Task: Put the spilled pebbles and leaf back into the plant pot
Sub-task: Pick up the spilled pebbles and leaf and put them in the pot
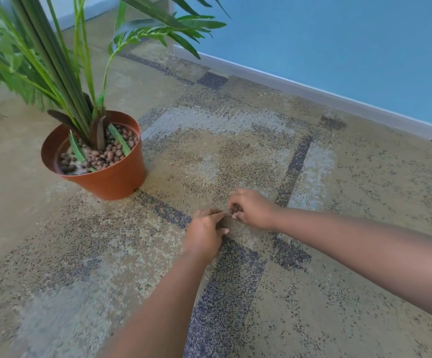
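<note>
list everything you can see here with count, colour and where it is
plant pot: one, terracotta orange, on the carpet at left
plant: one, green fronds, rooted in the plant pot
pebbles in pot: many, brown, round the stems
leaf blades: two, green, lying across the pebbles in pot
spilled pebbles: small clump, brown, in the right hand's grip
carpet: one, beige with grey and dark blue blocks, whole floor
wall: one, blue, upper right
skirting board: one, pale grey, foot of the wall
left hand: one, on the carpet, fingers stretched toward the right hand
right hand: one, just beyond the left hand, curled round the spilled pebbles
</note>
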Motion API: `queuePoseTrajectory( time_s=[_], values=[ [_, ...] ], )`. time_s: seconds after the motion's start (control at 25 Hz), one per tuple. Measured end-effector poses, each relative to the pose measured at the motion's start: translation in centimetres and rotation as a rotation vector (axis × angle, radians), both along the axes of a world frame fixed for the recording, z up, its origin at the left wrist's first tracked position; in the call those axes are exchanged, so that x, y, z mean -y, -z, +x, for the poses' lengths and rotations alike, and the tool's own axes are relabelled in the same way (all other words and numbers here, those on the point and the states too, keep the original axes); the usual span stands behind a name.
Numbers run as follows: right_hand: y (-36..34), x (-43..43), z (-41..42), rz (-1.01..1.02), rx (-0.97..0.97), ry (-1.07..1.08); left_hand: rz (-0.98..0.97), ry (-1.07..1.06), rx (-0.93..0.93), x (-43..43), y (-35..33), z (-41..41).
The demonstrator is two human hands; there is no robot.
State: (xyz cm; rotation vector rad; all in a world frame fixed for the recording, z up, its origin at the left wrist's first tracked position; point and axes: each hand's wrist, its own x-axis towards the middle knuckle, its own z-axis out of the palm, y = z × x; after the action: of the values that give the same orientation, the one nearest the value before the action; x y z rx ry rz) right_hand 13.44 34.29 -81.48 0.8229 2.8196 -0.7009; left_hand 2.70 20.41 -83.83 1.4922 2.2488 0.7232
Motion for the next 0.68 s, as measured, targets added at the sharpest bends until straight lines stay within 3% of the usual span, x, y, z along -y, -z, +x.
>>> queuePoseTrajectory(
  time_s=[0.32, 0.56, 0.68],
  values=[
    [0.2, 0.3, 1.2, -0.147, -0.054, 0.193, 0.039, -0.046, -0.036, 0.3, -0.4, 0.3],
    [-1.0, 1.5, 0.3, 0.029, 0.044, -0.139, -0.054, 0.026, -0.138, -0.2, -0.4, 0.3],
    [-1.3, 1.8, -0.1, 0.039, 0.067, -0.157, -0.008, 0.013, -0.092, 0.2, 0.1, 0.5]
  ],
)
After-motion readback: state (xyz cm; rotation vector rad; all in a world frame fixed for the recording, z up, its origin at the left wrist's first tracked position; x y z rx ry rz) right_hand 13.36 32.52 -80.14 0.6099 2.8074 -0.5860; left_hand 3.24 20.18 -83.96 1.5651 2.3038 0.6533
